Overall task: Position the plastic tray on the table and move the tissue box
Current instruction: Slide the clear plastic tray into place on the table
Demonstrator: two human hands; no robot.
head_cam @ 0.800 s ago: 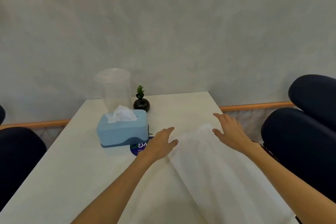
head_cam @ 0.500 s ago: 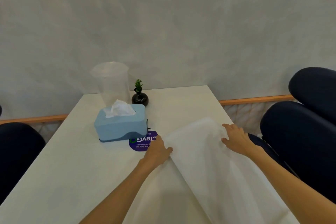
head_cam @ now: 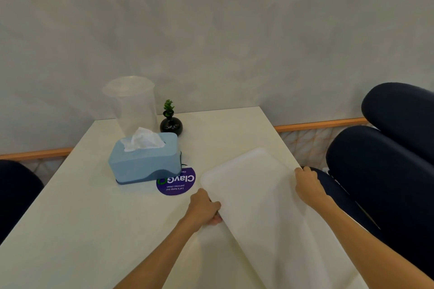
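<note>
White counter [head_cam: 98,230] fills most of view. Plastic tray [head_cam: 258,199] on counter's right side, angled, near end looks raised. Left hand [head_cam: 203,207] clamped on tray's left edge, right hand [head_cam: 306,184] clamped on right edge, so both grips closed. Blue tissue box [head_cam: 145,159] sits left of tray, apart, partly over purple sticker [head_cam: 176,183].

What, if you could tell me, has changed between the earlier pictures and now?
Both hands went from resting open on the plastic tray to gripping its side edges: the left hand and right hand both slid back toward the person. The tray now looks sharp rather than blurred. The tissue box, purple sticker, clear container and small plant stayed put.
</note>
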